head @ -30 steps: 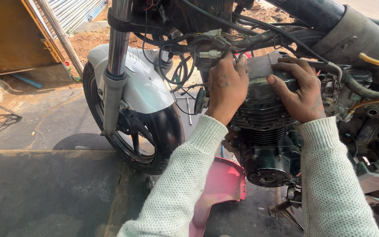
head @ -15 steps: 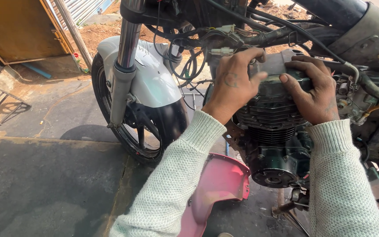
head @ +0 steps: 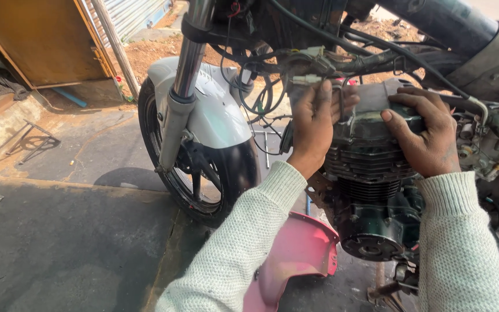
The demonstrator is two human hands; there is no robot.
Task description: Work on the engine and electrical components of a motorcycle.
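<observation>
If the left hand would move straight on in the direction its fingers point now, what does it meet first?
The left hand points up, along the engine top. Most likely it would first meet the white wire connectors just above its fingertips, though depth is unclear.

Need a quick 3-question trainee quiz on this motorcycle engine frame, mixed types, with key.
1. True or false: both hands rest on the engine's top cover.
2. Which thing lies on the ground below the left hand? A) pink plastic panel B) blue bucket C) spare tyre
3. Fill in: the front wheel carries a ____ mudguard.

Key: 1 true, the right hand is on it too; 2 A; 3 white.
</observation>
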